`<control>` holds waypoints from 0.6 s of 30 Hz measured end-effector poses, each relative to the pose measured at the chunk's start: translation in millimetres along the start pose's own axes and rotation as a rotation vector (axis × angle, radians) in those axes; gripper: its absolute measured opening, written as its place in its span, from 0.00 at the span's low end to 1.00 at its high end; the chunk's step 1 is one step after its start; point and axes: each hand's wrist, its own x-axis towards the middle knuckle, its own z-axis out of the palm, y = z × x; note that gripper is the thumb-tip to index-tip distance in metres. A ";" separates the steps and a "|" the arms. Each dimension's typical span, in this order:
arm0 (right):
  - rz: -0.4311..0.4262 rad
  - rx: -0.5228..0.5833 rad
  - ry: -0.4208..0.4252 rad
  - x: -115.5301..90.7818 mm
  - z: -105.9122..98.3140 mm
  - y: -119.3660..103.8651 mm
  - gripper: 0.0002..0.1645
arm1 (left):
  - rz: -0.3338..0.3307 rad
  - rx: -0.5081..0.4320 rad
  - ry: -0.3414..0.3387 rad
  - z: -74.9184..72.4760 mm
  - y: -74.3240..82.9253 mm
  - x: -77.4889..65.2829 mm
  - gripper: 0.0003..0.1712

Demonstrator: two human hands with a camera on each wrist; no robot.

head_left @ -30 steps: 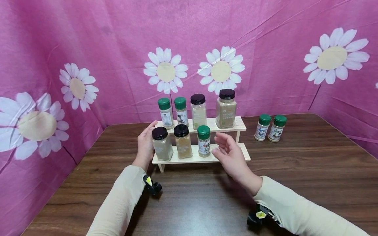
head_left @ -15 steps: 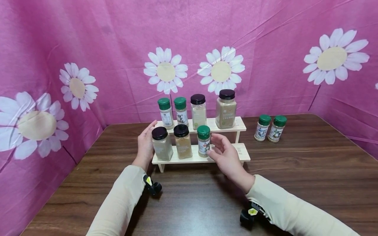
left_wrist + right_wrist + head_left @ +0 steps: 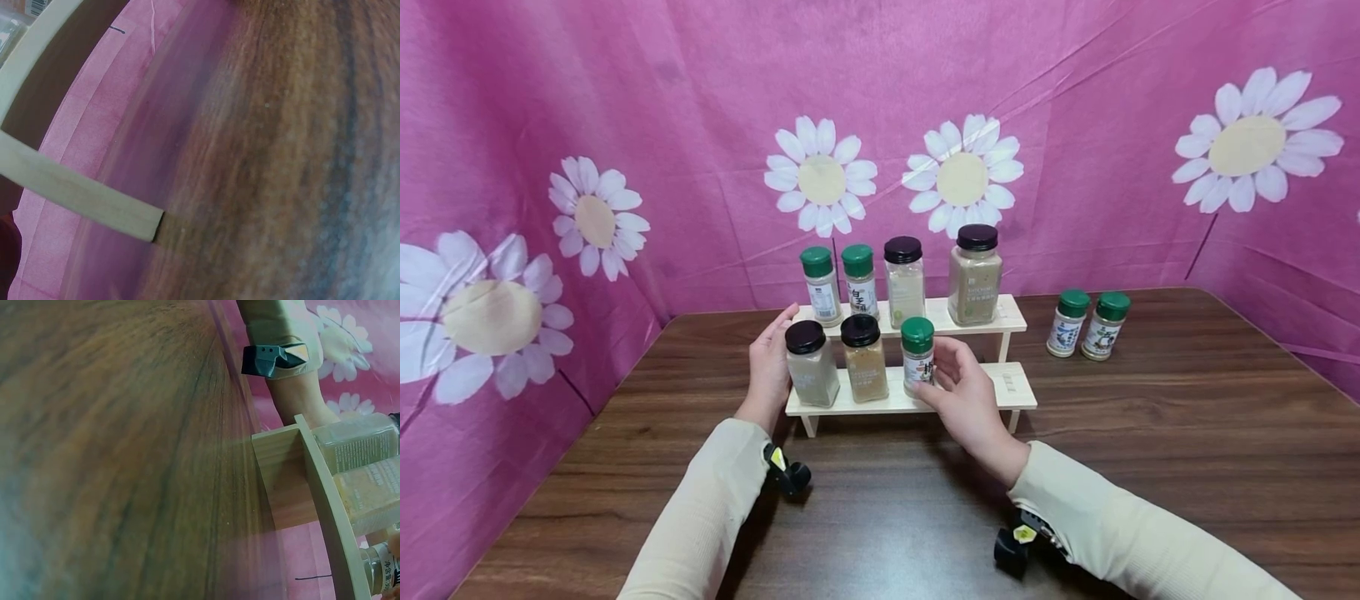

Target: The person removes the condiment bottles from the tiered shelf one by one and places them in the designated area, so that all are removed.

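Observation:
A two-step wooden rack [image 3: 970, 402] stands on the table, bearing several spice jars. My right hand [image 3: 968, 407] pinches the small green-capped spice jar [image 3: 917, 358] on the lower step, thumb at its base and fingers along its right side. Left of it, a black-capped jar of tan powder [image 3: 867, 367] and another black-capped jar [image 3: 812, 371] stand upright on the same step. My left hand [image 3: 769, 371] lies along the rack's left end beside that outer jar, fingers extended upward, its thumb hidden. In the right wrist view the green-capped jar's label [image 3: 389, 569] shows at the edge.
On the upper step are two green-capped jars, a slim black-capped jar [image 3: 906, 287] and a large black-capped jar [image 3: 974, 279]. Two more green-capped jars, one at the left [image 3: 1065, 327], stand on the table [image 3: 1150, 467] right of the rack. A pink flowered cloth [image 3: 700, 100] hangs behind.
My right hand has moved left along the lower step, and its thumb and fingers have closed on the green-capped spice jar. The left hand has stayed in place.

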 end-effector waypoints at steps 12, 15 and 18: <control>-0.003 -0.053 0.018 1.4 6.8 0.8 0.37 | -0.007 0.008 -0.002 -0.9 1.3 -1.0 0.22; -0.006 -0.075 0.021 2.1 7.9 0.0 0.37 | -0.007 0.008 -0.005 -0.4 1.3 -0.7 0.21; 0.001 -0.089 0.025 2.9 8.7 -0.6 0.36 | -0.008 0.006 -0.006 -0.4 1.1 -0.5 0.21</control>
